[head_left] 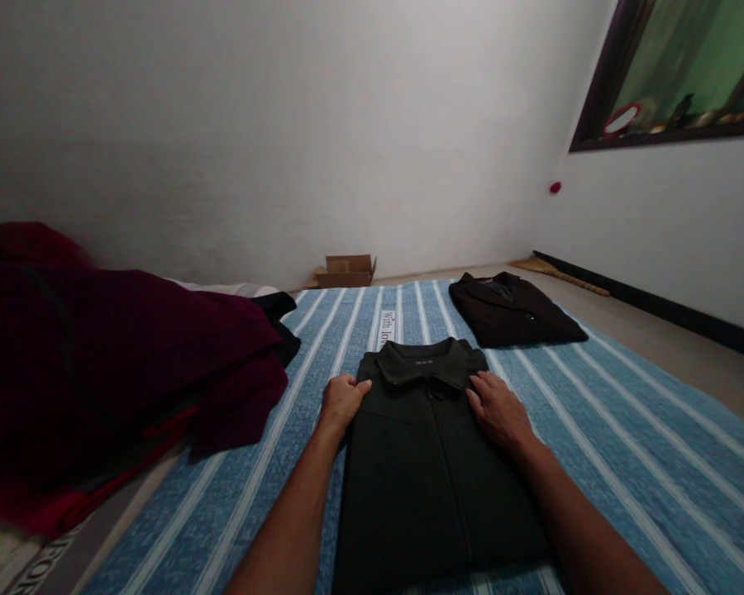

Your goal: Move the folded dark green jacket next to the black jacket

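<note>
A dark collared shirt (427, 463) lies folded lengthwise on the blue striped mat (626, 430), collar pointing away from me. My left hand (341, 402) grips its left edge just below the shoulder, fingers curled over the fabric. My right hand (499, 409) rests flat on the right shoulder area, fingers spread toward the collar. Further back on the mat sits a second dark garment (512, 310), folded into a neat rectangle.
A heap of maroon and red clothes (112, 364) fills the left side, spilling onto the mat. A small cardboard box (345, 271) stands against the far white wall. A broom (561, 274) lies along the right wall below a dark-framed window (675, 74).
</note>
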Available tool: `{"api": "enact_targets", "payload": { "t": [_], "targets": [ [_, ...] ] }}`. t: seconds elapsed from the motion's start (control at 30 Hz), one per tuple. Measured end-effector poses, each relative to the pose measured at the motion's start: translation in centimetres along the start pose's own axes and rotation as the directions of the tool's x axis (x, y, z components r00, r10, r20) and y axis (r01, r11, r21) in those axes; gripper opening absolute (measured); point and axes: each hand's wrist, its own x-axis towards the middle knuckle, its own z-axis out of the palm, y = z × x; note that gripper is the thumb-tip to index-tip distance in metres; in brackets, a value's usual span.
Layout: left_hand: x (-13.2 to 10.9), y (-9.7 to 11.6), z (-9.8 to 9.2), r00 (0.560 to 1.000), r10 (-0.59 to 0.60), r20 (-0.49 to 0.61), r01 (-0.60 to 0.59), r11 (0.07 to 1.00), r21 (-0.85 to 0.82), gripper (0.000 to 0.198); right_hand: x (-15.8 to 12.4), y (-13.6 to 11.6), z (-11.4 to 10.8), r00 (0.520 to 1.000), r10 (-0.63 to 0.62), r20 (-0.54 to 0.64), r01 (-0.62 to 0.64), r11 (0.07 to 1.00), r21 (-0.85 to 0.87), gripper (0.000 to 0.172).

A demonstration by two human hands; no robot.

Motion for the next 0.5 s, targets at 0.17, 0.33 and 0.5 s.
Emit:
{"api": "enact_targets", "payload": {
  "t": [0.17, 0.33, 0.5],
  "targets": [
    [-0.08, 0.14, -0.06, 1.0, 0.002, -0.011, -0.002, 1.0, 0.017, 0.024, 0.05, 0.07, 0.13, 1.0, -0.009, -0.011, 0.009, 1.0, 0.01, 0.029],
    [-0.09, 0.1, -0.06, 1.0, 0.002, -0.011, -0.002, 1.0, 0.012, 0.024, 0.15, 0.14, 0.17, 1.0, -0.003, -0.007, 0.003, 1.0, -0.007, 0.029],
    [0.0, 0.01, -0.06, 1.0, 0.014, -0.002, -0.014, 1.0, 0.014, 0.024, 0.12, 0.19, 0.25, 1.0, -0.015, -0.004, 0.015, 1.0, -0.018, 0.029]
  ]
}}
